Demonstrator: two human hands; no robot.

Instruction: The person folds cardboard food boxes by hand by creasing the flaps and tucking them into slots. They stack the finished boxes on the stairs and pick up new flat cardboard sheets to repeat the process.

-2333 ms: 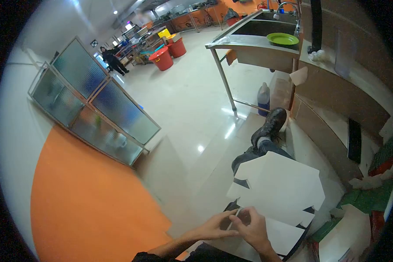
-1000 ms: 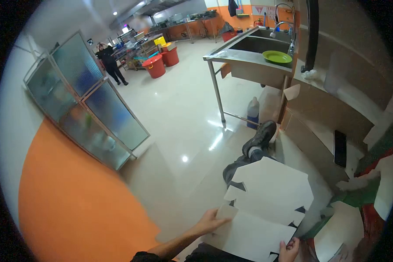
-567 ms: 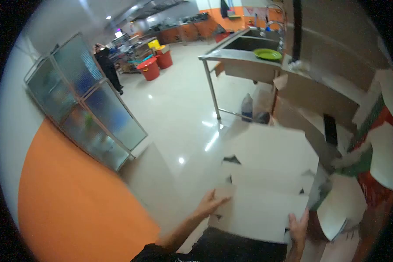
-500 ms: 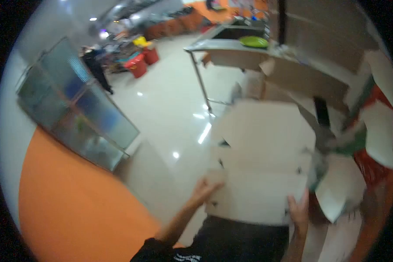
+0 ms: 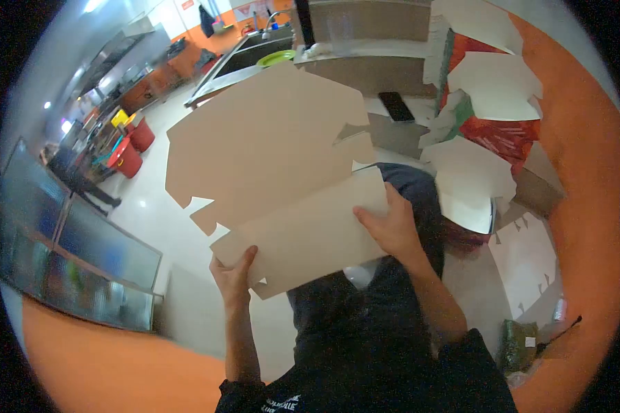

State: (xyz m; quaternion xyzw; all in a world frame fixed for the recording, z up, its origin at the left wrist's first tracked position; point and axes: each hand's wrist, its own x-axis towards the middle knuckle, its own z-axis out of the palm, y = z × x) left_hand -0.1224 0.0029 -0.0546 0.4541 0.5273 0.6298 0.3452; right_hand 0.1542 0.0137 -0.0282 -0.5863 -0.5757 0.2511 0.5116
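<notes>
A flat die-cut cardboard box blank [image 5: 269, 151], with slots and tabs along its sides, is held over my lap between both hands. It is creased across, and its nearer panel is bent up along that crease. My left hand [image 5: 233, 279] grips the near left edge, thumb on top and fingers underneath. On the right edge my right hand [image 5: 393, 224] is closed the same way, its thumb lying on the near panel. The fingers beneath the cardboard are hidden. My dark trousers [image 5: 351, 316] show below the blank.
Beyond the blank, a black phone [image 5: 397, 107] lies on a surface. To the right stand several pale cardboard pieces [image 5: 472, 175] around red packaging [image 5: 501, 138]. A green bag [image 5: 519, 345] sits lower right. Further off are a sink [image 5: 251, 55], red buckets [image 5: 125, 157], a glass door [image 5: 110, 251] and a person [image 5: 79, 175].
My view has turned to the right. The blank, fairly flat and upright before, is now tilted, with its near panel bent at the crease. Both hands still hold its edges.
</notes>
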